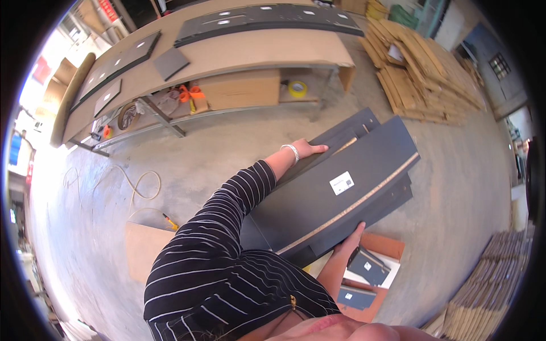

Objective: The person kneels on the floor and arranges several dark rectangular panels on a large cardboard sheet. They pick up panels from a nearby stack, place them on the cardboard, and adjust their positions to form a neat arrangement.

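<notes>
In front of my body I carry a stack of dark grey panels (313, 207) at a slant. The top one bears a white label and shows a raw, light-brown strip along its near edge. My left hand (310, 149) is closed on the far side of the stack, thumb on top, with a white bracelet at the wrist. At the near edge my right hand (350, 240) grips the stack from below; most of its fingers are hidden. Beneath that forearm stands an open cardboard box (395, 245) with smaller dark labelled panels (368, 267) inside.
A long workbench (267, 54) with more dark panels (267, 20) stands ahead; its lower shelf holds yellow tape (297, 88). Flat cardboard (421, 68) is piled at far right, more sheets (483, 290) at near right. A hose (133, 184) lies on the floor at left.
</notes>
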The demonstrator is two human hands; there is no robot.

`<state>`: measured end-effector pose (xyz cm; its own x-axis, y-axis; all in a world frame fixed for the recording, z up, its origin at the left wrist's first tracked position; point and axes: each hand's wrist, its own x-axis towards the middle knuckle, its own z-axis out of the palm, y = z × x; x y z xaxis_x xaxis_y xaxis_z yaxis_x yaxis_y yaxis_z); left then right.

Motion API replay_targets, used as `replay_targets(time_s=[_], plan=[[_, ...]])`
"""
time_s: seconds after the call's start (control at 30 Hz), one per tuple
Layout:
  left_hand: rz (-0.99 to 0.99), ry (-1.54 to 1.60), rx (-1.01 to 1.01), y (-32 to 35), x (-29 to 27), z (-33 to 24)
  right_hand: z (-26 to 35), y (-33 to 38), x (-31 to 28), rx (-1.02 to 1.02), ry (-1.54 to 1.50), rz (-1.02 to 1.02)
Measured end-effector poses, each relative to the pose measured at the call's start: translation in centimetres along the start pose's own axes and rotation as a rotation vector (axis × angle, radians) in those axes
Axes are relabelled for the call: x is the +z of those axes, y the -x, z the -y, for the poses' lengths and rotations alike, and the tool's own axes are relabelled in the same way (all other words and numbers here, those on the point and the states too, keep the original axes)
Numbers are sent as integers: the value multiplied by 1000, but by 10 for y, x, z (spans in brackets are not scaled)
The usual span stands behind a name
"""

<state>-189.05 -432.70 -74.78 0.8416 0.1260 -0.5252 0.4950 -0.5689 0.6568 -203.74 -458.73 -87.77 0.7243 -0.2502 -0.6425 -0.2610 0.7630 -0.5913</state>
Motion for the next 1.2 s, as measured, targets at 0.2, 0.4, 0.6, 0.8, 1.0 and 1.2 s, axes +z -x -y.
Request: replay_targets(time_s=[0.2,0.4,0.6,0.8,1.0,1.2], plan=[[-240,111,-185,139,59,-59,110,1,-57,97,245,294],[-384,183,-259,206,135,-98,203,-16,-104,132,350,492],[-369,183,-149,25,149,51,22,-157,-111,45,221,480],[-326,201,-42,-129,171,160,-135,-291,-122,-12,156,437],[-256,47,-21,-193,179,138,-146,-305,-111,-8,131,295],[-8,-145,-24,-270,99,56,-124,-293,-22,-9,-19,143]])
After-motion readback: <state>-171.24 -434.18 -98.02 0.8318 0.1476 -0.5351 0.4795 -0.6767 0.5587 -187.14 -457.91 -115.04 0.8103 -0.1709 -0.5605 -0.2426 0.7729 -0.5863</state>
